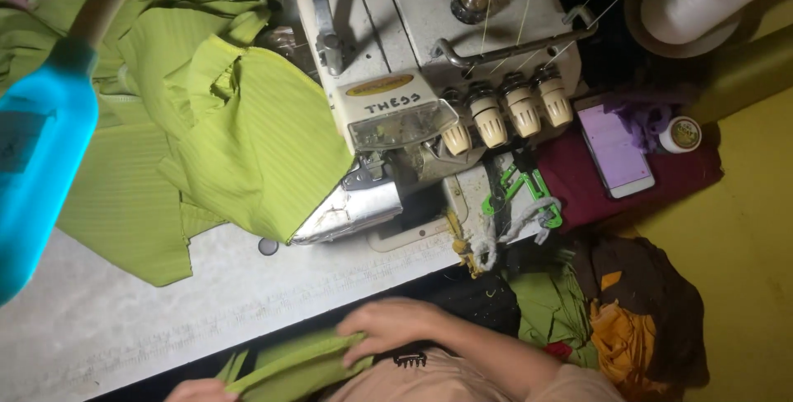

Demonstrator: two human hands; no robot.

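Note:
My right hand (395, 328) lies on a strip of light green ribbed fabric (289, 362) below the table's front edge, fingers curled over its end. Only the knuckles of my left hand (198, 391) show at the bottom edge, at the strip's other end; its grip is hidden. Above, a big heap of the same green fabric (206, 129) is spread over the white table (165, 303) and reaches the presser area of a white overlock sewing machine (429, 63) with several cream tension knobs (504, 113).
A lit smartphone (615, 150) and a small round tin (684, 133) rest on dark red cloth to the machine's right. Green scissors (520, 191) lie by the machine. A blue blurred object (37, 162) hangs at the left. Mixed cloth scraps (636, 319) pile at the lower right.

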